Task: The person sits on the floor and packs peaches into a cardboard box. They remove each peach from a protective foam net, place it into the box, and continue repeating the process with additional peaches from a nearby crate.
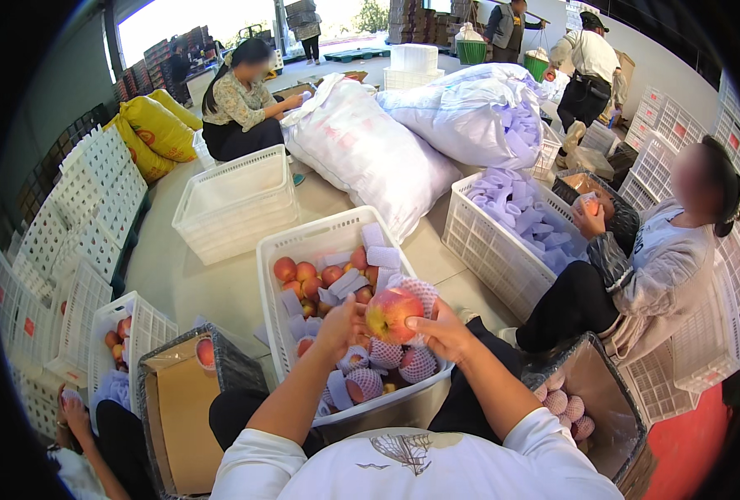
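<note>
A red and yellow apple (pixel 393 315) is held up above a white plastic crate (pixel 268 275). My right hand (pixel 443 332) grips it from the right, thumb on its front, with a white foam net sleeve (pixel 421 290) behind the fruit. At the apple's left side is my left hand (pixel 340 326), fingers partly hidden; whether they press on it is unclear. Inside the crate, bare apples (pixel 310 286) lie towards the back left among flat lilac foam sleeves (pixel 346 284). Several net-wrapped apples (pixel 363 384) lie nearest me.
A lined carton (pixel 185 425) with one apple stands at left; another carton (pixel 616 400) at right holds wrapped apples. A seated person (pixel 669 262) is beside a crate of lilac sleeves (pixel 523 212). Ahead lie large white sacks (pixel 363 150) and stacked crates (pixel 235 206).
</note>
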Demonstrator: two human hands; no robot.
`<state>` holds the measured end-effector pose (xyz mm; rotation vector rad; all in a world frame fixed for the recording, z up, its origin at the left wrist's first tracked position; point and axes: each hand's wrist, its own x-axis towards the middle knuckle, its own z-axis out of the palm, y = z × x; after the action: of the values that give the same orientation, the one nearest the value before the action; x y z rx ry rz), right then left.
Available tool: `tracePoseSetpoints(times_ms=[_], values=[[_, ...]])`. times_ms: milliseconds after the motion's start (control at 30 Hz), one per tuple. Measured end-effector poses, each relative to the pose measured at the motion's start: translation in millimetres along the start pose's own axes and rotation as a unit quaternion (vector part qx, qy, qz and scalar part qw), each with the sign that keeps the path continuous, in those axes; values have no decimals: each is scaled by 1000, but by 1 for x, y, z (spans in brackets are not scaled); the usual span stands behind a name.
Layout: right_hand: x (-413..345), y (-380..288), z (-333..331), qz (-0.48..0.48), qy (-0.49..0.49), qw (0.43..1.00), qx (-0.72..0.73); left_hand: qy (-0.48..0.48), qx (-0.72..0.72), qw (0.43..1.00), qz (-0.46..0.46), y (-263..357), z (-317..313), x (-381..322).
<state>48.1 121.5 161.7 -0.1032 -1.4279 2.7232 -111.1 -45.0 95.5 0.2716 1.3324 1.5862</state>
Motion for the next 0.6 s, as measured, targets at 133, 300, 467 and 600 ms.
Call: tracePoseSetpoints(times_ms=[133, 300, 467, 600], values=[[-31, 19, 4, 21, -73, 979, 189, -158, -268, 949, 48, -13, 62, -35], [-53, -9, 2, -58, -77, 995, 38, -74, -46, 967, 239, 13, 79, -66], [-46, 9, 1, -245, 167, 822, -485, -22, -17, 968, 250, -28, 83, -73], [-65, 5, 27, -318, 108, 743, -580, -60, -149, 978, 135, -23, 98, -73]])
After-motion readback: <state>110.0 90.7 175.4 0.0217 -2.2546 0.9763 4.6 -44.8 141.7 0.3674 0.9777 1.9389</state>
